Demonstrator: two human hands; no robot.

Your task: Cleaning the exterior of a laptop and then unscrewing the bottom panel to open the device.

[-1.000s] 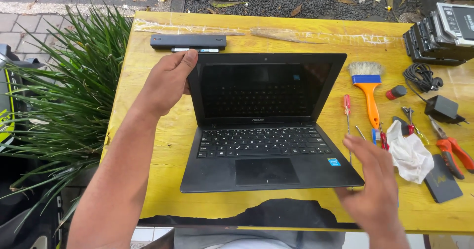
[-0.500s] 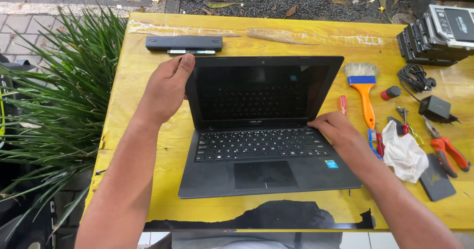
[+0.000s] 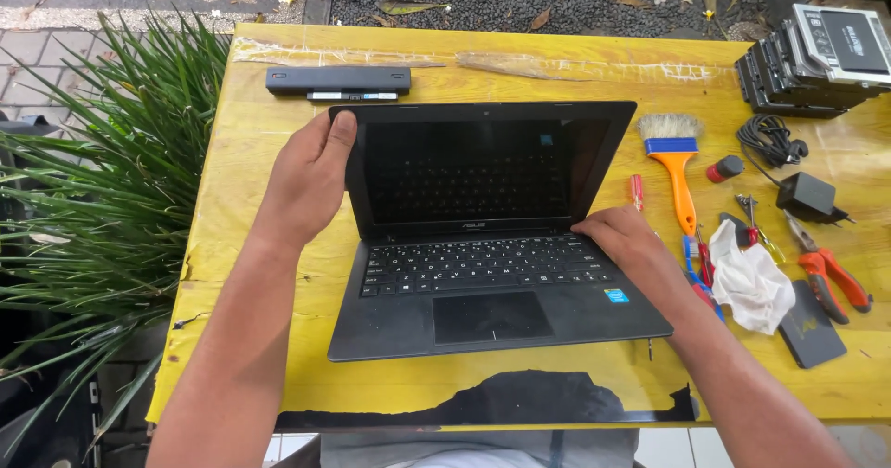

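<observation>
A black laptop (image 3: 483, 282) stands open on the yellow table (image 3: 241, 245), its screen dark. My left hand (image 3: 311, 176) grips the left edge of the screen lid, thumb on the front bezel. My right hand (image 3: 626, 245) rests flat on the laptop's base at the right end of the keyboard, near the hinge. A long black battery pack (image 3: 339, 81) lies behind the laptop at the table's far left.
Right of the laptop lie a brush with an orange handle (image 3: 677, 166), small screwdrivers (image 3: 637, 192), a crumpled white cloth (image 3: 750, 282), orange pliers (image 3: 829, 270), a black charger with cable (image 3: 789, 166), a dark flat case (image 3: 809, 324) and stacked drives (image 3: 817, 60). Spiky green plants (image 3: 93, 208) stand at left.
My right hand came up from the table's front edge and settled on the laptop base by the keyboard's right end. My left hand stayed on the lid edge.
</observation>
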